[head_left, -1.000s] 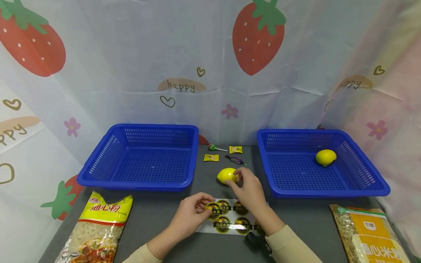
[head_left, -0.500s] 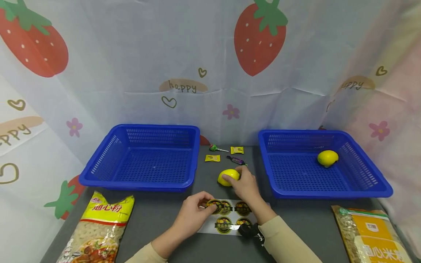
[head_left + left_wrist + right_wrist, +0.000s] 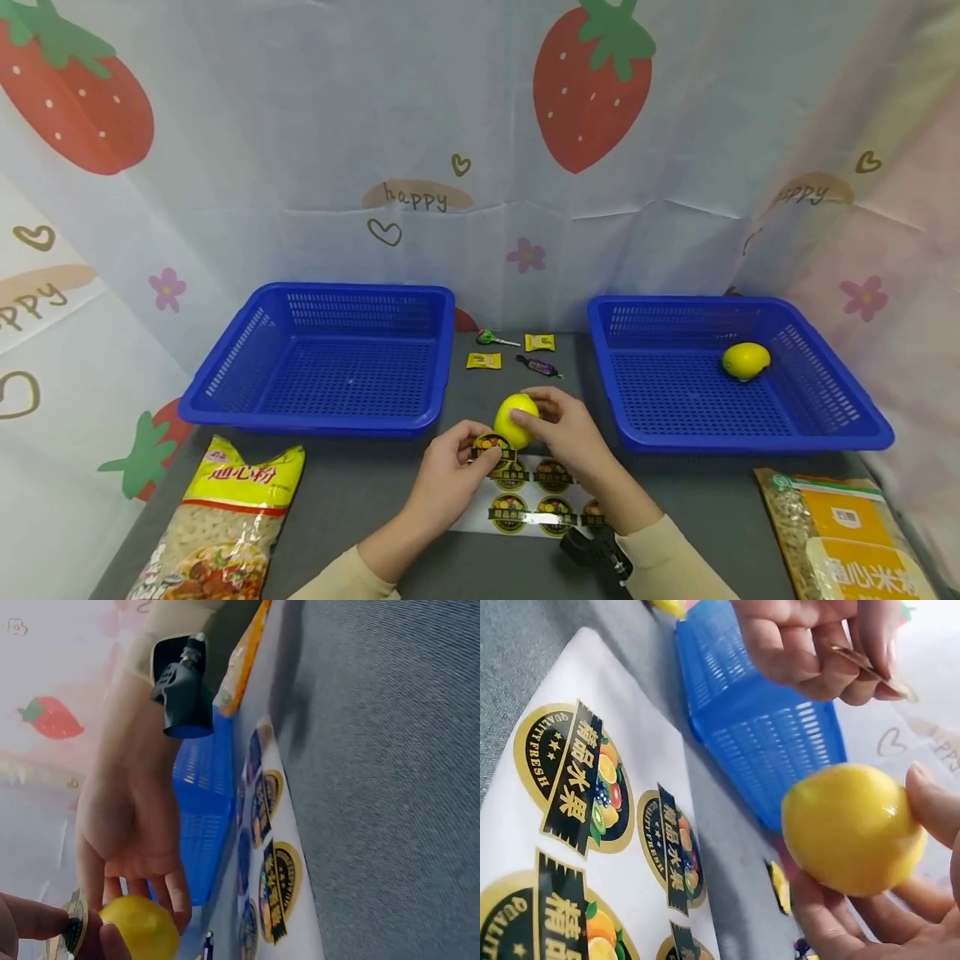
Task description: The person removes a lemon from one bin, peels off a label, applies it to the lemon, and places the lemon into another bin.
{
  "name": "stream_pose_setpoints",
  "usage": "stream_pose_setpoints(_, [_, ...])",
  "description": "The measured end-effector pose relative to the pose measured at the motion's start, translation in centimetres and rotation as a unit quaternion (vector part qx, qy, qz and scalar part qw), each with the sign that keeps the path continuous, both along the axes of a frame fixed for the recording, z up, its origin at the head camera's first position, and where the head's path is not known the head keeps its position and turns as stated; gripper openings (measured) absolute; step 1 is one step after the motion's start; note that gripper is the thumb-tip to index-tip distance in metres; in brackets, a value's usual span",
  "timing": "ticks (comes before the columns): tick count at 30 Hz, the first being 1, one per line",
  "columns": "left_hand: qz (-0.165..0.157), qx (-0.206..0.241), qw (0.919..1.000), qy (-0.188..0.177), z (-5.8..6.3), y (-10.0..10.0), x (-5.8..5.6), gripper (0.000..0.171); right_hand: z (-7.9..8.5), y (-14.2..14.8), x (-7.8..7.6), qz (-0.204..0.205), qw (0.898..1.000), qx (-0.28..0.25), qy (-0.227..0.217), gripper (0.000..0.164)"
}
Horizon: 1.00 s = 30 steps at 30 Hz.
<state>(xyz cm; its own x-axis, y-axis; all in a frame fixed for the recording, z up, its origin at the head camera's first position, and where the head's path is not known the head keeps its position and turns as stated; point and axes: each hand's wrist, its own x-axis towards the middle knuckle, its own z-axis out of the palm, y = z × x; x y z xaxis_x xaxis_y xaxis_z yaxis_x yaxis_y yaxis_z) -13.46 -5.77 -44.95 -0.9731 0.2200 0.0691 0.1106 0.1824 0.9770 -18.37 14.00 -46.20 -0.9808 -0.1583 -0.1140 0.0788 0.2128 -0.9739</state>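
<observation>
A yellow lemon (image 3: 514, 422) is held in my right hand (image 3: 573, 437), lifted over the table; in the right wrist view the fingers curl round the lemon (image 3: 851, 829). My left hand (image 3: 446, 475) pinches a round black-and-gold sticker (image 3: 491, 447) between thumb and fingers, close beside the lemon. Seen from the right wrist, that sticker (image 3: 874, 671) is edge-on in the left hand (image 3: 821, 645). Beneath both hands lies a white sheet of stickers (image 3: 532, 528) with several round fruit labels on it.
Blue baskets stand at left (image 3: 315, 427) and right (image 3: 757, 440); another lemon (image 3: 746, 361) lies in the right one. Behind the hands are a lollipop (image 3: 487, 337), yellow-wrapped candies (image 3: 483, 361) and a purple candy (image 3: 538, 366). Food bags flank the table, left (image 3: 232, 517) and right (image 3: 843, 533).
My right hand has gripped the lemon, raised it from the table, turned it upright and brought it nearer. My left hand has moved slightly up and right with the sticker, towards the lemon.
</observation>
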Motion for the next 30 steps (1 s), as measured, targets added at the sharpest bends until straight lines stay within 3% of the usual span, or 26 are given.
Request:
stream_pose_setpoints(6, [0.033, 0.003, 0.9994, -0.005, 0.5, 0.5, 0.0, 0.022, 0.3, 0.5, 1.2, 0.051, 0.998, -0.044, -0.006, 0.051])
stream_pose_setpoints(14, [0.051, 0.02, 0.9985, -0.006, 0.5, 0.6, 0.0, 0.026, 0.6, 0.5, 1.9, 0.087, 0.996, -0.019, 0.017, 0.049])
stream_pose_setpoints(30, [0.053, 0.035, 0.9978, -0.018, 0.4, 0.9, -0.1, 0.029, 1.2, 0.1, 2.7, 0.06, 0.997, -0.054, -0.007, 0.051])
